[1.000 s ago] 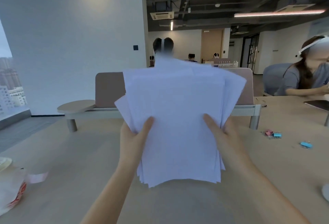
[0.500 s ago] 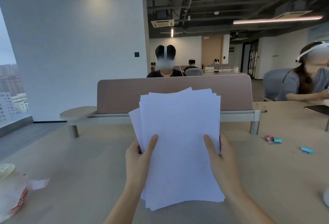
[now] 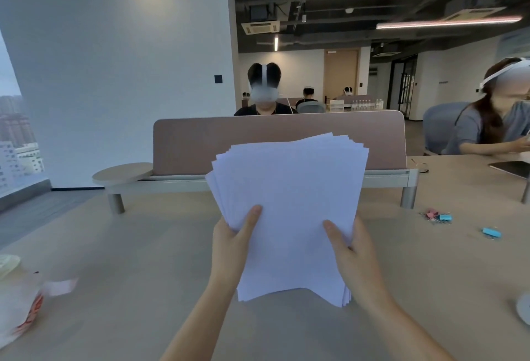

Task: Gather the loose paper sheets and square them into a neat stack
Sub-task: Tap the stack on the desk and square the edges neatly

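Both hands grasp the paper sheets [image 3: 289, 202] upright above the tabletop [image 3: 143, 246], left hand [image 3: 232, 246] and right hand [image 3: 354, 251] pinching opposite long edges; the fanned bottom edge seemingly hangs clear.

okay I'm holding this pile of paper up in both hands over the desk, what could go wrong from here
1. The paper sheets are still fanned, with staggered corners at the top. Tapping them down now may bend those edges rather than align them.
2. The left hand and right hand grip only the sides, so the lower edge sags and middle sheets might slip out onto the desk.
3. A dropped sheet could slide toward the binder clips.
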